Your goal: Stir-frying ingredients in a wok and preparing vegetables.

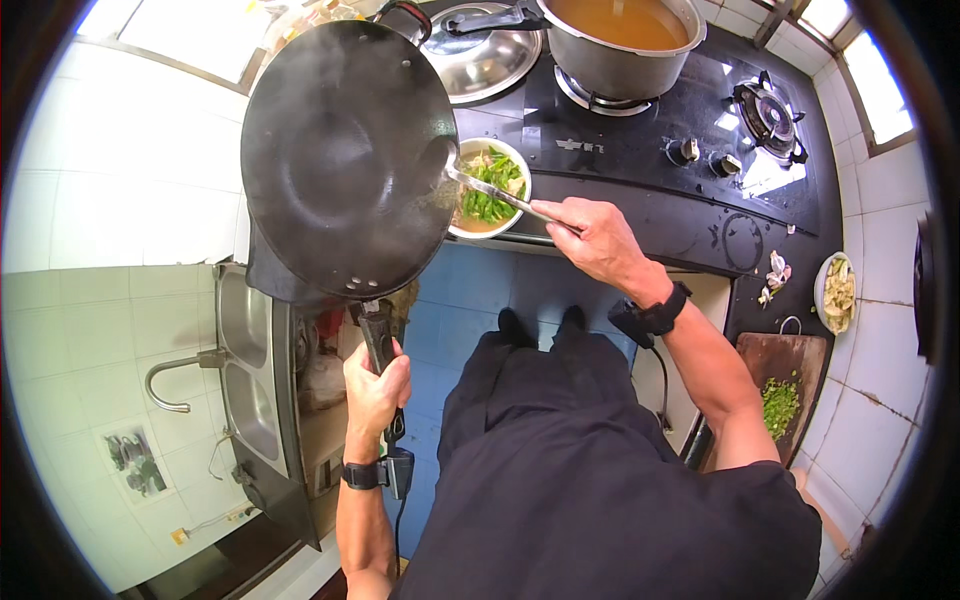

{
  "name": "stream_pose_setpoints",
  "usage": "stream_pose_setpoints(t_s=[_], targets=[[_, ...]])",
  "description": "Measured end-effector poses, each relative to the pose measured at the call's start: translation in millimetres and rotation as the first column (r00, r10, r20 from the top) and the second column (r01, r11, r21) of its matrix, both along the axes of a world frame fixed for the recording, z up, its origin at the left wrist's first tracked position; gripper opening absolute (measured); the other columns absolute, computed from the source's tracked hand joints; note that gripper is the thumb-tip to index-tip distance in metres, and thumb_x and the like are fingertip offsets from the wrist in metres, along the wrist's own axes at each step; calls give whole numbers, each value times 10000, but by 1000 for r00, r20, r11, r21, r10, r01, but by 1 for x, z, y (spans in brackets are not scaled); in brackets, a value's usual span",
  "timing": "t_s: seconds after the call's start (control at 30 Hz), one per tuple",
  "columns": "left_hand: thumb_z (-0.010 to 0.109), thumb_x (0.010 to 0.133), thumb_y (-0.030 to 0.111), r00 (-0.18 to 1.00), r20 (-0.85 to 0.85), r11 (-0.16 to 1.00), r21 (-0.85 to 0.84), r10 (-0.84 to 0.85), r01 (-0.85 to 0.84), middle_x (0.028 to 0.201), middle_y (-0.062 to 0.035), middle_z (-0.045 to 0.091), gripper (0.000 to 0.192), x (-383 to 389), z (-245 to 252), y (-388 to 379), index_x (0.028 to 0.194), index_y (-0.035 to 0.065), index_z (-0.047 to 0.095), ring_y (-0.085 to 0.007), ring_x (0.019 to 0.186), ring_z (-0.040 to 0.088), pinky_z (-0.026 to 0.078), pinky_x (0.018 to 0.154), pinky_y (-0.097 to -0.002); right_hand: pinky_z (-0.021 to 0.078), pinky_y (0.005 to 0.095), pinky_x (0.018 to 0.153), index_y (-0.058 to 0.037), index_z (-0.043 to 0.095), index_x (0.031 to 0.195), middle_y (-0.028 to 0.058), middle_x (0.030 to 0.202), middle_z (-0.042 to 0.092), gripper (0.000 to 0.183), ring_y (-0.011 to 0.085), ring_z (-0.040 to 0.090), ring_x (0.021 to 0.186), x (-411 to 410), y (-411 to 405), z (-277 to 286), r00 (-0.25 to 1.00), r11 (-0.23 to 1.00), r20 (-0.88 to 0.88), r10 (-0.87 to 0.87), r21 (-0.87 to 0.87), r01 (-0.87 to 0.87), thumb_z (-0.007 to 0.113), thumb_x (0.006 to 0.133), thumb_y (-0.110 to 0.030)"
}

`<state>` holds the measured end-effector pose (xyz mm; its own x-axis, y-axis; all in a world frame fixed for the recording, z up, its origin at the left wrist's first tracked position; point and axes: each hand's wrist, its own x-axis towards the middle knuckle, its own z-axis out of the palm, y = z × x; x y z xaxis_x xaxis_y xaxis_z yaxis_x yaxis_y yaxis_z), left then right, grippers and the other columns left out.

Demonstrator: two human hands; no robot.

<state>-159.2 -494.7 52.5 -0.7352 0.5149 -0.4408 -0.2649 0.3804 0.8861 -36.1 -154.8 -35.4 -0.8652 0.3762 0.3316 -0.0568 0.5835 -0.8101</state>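
My left hand [377,386] is closed around the handle of a black wok [330,172], which is tilted up over the left end of the counter. Haze hangs over its dark inner surface, where no food can be made out. In my right hand [596,240] is the thin metal handle of a spatula or ladle [491,189]; its head rests at the wok's right rim, partly hard to see. Under that rim stands a white bowl [525,202] of broth with green vegetables [491,191] and pale pieces. The wok covers the bowl's left edge.
A pressure-cooker pot [611,71] of brown broth stands on the left burner, beside a metal lid [480,64]. The right burner [772,116] is bare. A wooden cutting board [757,364] holds chopped greens [780,405]; a food bowl [819,300] is behind it. A double sink [247,375] is at left.
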Motion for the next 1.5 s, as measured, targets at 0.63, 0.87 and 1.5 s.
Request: stream_pose_setpoints(t_s=[0.63, 0.87, 1.5], targets=[[723, 909, 152, 995, 20, 993, 64, 93, -94, 707, 8, 585, 201, -4, -27, -47, 1024, 38, 602, -72, 501, 514, 407, 434, -239, 418, 379, 582, -119, 716, 1273, 127, 701, 521, 368, 261, 533, 613, 34, -28, 58, 971, 956, 203, -130, 285, 68, 626, 916, -122], [629, 961, 87, 958, 285, 858, 485, 29, -171, 662, 11, 526, 123, -13, -24, -165, 912, 50, 523, -67, 469, 474, 378, 417, -249, 234, 169, 427, 33, 556, 1438, -25, 706, 577, 454, 1, 353, 463, 13, -127, 29, 1000, 761, 19, 1, -648, 11, 599, 1001, -87], [623, 979, 61, 504, 534, 383, 327, 679, -864, 655, -16, 488, 131, 82, -44, -445, 1063, 40, 525, -115, 479, 481, 441, 459, -310, 489, 442, 560, 30, 627, 732, 202, 649, 623, 525, 282, 606, 528, -243, -567, 80, 316, 478, 459, 830, -294, -828, 572, 1043, -390]])
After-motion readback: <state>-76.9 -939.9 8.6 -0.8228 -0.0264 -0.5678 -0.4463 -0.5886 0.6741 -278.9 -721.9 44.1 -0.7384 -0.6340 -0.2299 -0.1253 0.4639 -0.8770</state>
